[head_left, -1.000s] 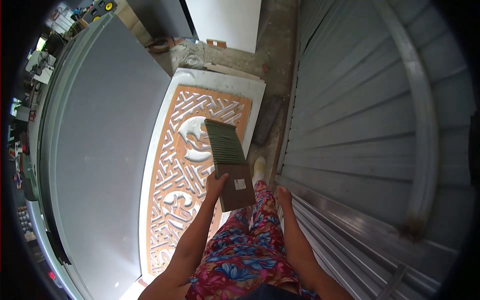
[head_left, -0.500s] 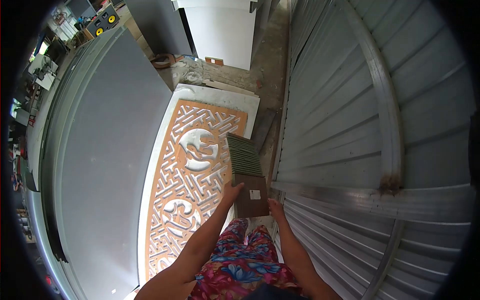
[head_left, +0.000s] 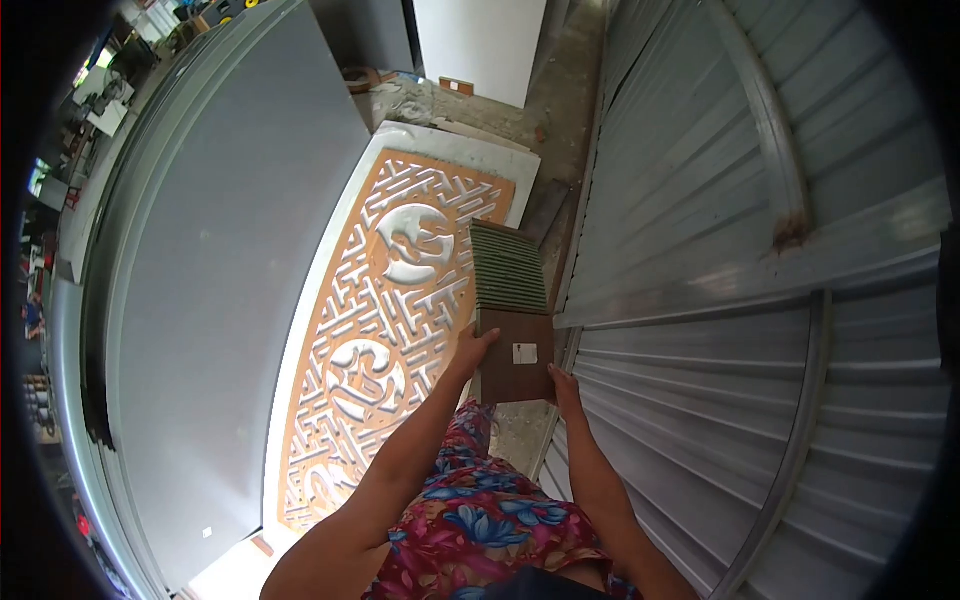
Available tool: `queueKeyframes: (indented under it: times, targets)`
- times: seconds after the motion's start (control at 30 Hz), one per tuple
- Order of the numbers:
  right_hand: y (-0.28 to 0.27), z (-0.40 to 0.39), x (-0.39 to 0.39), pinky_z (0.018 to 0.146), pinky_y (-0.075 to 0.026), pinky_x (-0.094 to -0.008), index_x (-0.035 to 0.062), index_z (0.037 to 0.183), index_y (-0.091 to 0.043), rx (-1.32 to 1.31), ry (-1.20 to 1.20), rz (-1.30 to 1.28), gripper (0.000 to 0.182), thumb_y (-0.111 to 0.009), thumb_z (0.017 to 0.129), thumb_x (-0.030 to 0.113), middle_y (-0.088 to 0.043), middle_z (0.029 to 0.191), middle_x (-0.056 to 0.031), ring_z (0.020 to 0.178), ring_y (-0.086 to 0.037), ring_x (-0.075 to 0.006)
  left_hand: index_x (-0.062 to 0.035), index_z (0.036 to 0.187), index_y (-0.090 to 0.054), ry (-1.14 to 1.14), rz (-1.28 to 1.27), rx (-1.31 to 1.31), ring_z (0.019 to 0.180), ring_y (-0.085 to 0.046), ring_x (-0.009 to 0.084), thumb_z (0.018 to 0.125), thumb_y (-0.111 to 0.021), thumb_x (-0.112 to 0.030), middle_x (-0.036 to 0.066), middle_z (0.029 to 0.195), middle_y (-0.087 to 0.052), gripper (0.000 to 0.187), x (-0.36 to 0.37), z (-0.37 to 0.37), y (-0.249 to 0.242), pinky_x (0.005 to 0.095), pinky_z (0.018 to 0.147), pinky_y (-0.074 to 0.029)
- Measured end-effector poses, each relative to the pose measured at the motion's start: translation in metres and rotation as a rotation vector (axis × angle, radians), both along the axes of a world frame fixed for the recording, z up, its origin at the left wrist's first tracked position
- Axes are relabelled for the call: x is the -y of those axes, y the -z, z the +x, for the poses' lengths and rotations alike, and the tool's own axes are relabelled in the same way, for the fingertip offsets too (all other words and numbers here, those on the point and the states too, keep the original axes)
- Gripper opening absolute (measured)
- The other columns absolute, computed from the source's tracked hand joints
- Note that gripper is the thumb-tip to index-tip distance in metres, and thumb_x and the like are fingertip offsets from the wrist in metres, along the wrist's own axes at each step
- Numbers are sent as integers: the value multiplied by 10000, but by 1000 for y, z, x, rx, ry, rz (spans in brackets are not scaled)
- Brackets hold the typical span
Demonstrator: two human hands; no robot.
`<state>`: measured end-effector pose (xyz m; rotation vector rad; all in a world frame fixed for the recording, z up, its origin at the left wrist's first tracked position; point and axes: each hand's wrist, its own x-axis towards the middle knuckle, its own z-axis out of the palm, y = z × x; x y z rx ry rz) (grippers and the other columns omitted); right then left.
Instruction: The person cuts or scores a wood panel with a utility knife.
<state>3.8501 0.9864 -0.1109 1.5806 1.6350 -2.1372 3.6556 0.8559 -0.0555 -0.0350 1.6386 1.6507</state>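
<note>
A stack of brown boards (head_left: 512, 330) is held out in front of me, with a small white label on its nearest face and a row of greenish ridges, like board edges, on its far half. My left hand (head_left: 474, 352) grips the stack's left side, thumb on the brown face. On the opposite side my right hand (head_left: 565, 388) is closed at the near right corner; its fingers are partly hidden. Left of the stack, an orange-brown panel (head_left: 362, 310) with cut-out lattice and rounded figures lies on a white board.
Large grey sheets (head_left: 230, 250) stand along my left. A corrugated metal wall (head_left: 690, 390) with a rail runs close on my right. Ahead, a white panel (head_left: 480, 45) stands on the dusty floor, a small brown piece (head_left: 456, 87) at its base.
The view has shifted, and the metal wall and carved panel sit differently in it. Both hands still hold the stack, which now appears higher and slightly further right.
</note>
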Motion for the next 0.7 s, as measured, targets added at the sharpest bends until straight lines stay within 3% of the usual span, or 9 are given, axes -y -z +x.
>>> queueKeyframes:
  times: [0.3,0.4,0.5,0.6,0.7]
  targets:
    - [-24,64,78,817,-391,-422,135,1127,-498,5,-7,-254,443,-531,799,430,-521,1093,-43,969,-509,-197,26,1025,-548,6,-32,-128,803,-601,201,729,-645,-230,142,900,-616,403,81,74,12,315,710,-479]
    - [-28,80,93,798,-405,-416,114,1132,-495,-16,-20,-232,459,-532,798,427,-516,1117,-61,972,-517,-208,31,1024,-550,-15,-9,-127,801,-603,204,721,-645,-244,145,899,-617,420,101,96,6,319,719,-476]
    - [-29,86,103,784,-421,-394,86,1137,-489,-16,-42,-220,481,-532,798,425,-511,1133,-79,976,-524,-216,33,1022,-553,11,-139,-217,807,-605,218,715,-642,-258,150,899,-617,432,115,104,15,326,727,-474]
    - [-9,93,107,771,-432,-367,65,1149,-481,-48,-47,-176,507,-532,798,427,-517,1122,-82,978,-526,-219,34,1013,-560,-17,-76,-170,820,-607,235,708,-642,-274,160,904,-616,441,124,110,14,335,733,-473]
    - [2,102,106,763,-440,-363,68,1159,-480,-82,-84,-168,511,-526,803,432,-523,1111,-93,951,-539,-218,21,1056,-543,-9,-81,-154,776,-605,202,722,-639,-219,133,900,-616,423,126,115,8,324,711,-488]
